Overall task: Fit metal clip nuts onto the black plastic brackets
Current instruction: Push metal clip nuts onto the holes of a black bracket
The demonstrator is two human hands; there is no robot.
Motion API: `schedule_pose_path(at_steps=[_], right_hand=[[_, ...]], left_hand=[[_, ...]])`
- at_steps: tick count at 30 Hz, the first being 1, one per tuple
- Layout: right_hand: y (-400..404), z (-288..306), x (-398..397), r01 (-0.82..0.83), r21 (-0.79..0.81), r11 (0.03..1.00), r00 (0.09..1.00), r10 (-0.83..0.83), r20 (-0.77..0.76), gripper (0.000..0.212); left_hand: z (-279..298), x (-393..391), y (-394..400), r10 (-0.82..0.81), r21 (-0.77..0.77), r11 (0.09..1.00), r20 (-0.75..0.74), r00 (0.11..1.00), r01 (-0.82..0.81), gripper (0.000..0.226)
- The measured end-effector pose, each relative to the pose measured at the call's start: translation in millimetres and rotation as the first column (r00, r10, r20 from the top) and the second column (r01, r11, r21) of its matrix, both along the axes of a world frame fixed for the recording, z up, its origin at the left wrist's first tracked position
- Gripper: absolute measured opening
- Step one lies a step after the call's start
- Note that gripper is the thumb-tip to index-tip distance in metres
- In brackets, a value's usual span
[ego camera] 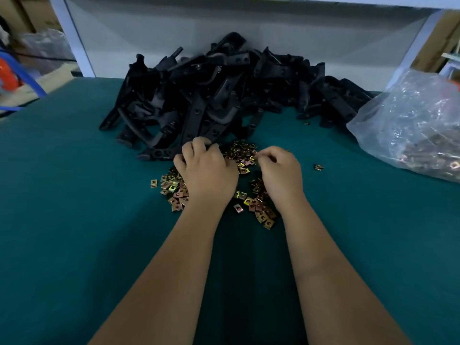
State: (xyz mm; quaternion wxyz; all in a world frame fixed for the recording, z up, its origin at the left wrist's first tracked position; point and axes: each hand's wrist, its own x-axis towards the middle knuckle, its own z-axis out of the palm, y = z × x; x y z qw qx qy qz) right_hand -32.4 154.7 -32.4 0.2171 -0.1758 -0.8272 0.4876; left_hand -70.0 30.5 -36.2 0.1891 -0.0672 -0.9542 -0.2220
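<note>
A heap of black plastic brackets point(224, 95) lies at the far side of the green table point(74, 220), against a pale back panel point(224, 28). The brackets are long, flat strips with holes. They point every way in the pile, though several near the front run with their long axis toward the person. In front of the heap, a scatter of brass-coloured clip nuts point(174, 188) lies flat on the table, spreading under and between both hands.

The left hand point(206, 170) has its fingers curled over the near end of one bracket point(199, 125), whose long axis runs away from the person and up into the heap; the end itself is hidden under the fingers. The right hand point(280, 170) sits just beside it, fingers curled with fingertips and thumb drawn together at the nut pile; whether they pinch a nut I cannot tell.

One stray clip nut point(318, 167) lies apart to the right. A clear plastic bag point(410, 125), cut off by the right edge, holds more metal parts, hard to make out through the crinkled film.
</note>
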Motion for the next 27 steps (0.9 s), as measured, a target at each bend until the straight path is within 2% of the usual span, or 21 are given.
schedule_pose_path(at_steps=[5, 7, 10, 11, 13, 14, 17, 18, 21, 22, 23, 27], right_hand=[[-3.7, 0.5, 1.4, -0.013, -0.015, 1.000, 1.000, 0.013, -0.004, 0.019], [-3.9, 1.4, 1.7, -0.003, -0.022, 1.000, 1.000, 0.003, -0.031, 0.020], [-5.9, 3.4, 2.6, 0.020, -0.063, 0.998, 0.995, -0.026, -0.100, 0.022], [-6.8, 4.1, 3.0, 0.029, -0.077, 0.997, 0.992, -0.038, -0.122, 0.021], [-8.1, 5.0, 4.0, 0.041, -0.099, 0.994, 0.986, -0.057, -0.160, 0.020], [-8.4, 5.6, 4.6, 0.043, -0.112, 0.993, 0.983, -0.063, -0.175, 0.019], [-8.3, 7.9, 6.2, 0.028, -0.166, 0.986, 0.976, -0.062, -0.207, 0.016], [-8.5, 9.0, 6.9, 0.018, -0.181, 0.983, 0.975, -0.057, -0.215, 0.016], [-9.7, 12.5, 9.2, -0.027, -0.257, 0.966, 0.969, -0.037, -0.243, 0.015], [-10.3, 13.7, 10.1, -0.042, -0.296, 0.954, 0.967, -0.036, -0.251, 0.015], [-10.6, 14.9, 10.7, -0.055, -0.331, 0.942, 0.966, -0.034, -0.256, 0.015], [-12.2, 18.5, 11.3, -0.146, -0.392, 0.908, 0.961, 0.036, -0.273, 0.011]], left_hand=[[1.1, -6.5, -1.2, -0.003, -0.116, 0.993, 0.055, 0.998, 0.009, 0.038], [2.9, -6.4, -0.8, -0.007, -0.041, 0.999, 0.006, 1.000, 0.007, 0.042], [10.5, -4.6, -4.5, 0.006, 0.218, 0.976, -0.144, 0.990, 0.026, 0.038], [13.7, -3.6, -6.2, -0.003, 0.339, 0.939, -0.169, 0.986, 0.061, 0.037], [18.2, -0.7, -8.9, -0.042, 0.579, 0.803, -0.176, 0.983, 0.138, 0.037], [19.9, 0.4, -10.1, -0.055, 0.650, 0.742, -0.185, 0.981, 0.164, 0.037], [24.7, 1.8, -10.8, -0.054, 0.756, 0.631, -0.179, 0.982, 0.172, 0.034], [25.4, 1.0, -9.9, -0.079, 0.824, 0.543, -0.142, 0.987, 0.163, 0.033], [28.9, 3.0, -7.6, -0.305, 0.988, 0.153, 0.016, 0.952, 0.032, 0.032], [29.3, 4.0, -7.1, -0.377, 0.997, 0.078, 0.037, 0.925, -0.009, 0.033], [29.0, 4.4, -6.2, -0.423, 0.998, 0.055, 0.045, 0.905, -0.024, 0.034], [28.4, 5.7, -4.7, -0.507, 0.998, 0.060, 0.039, 0.861, -0.009, 0.039]])
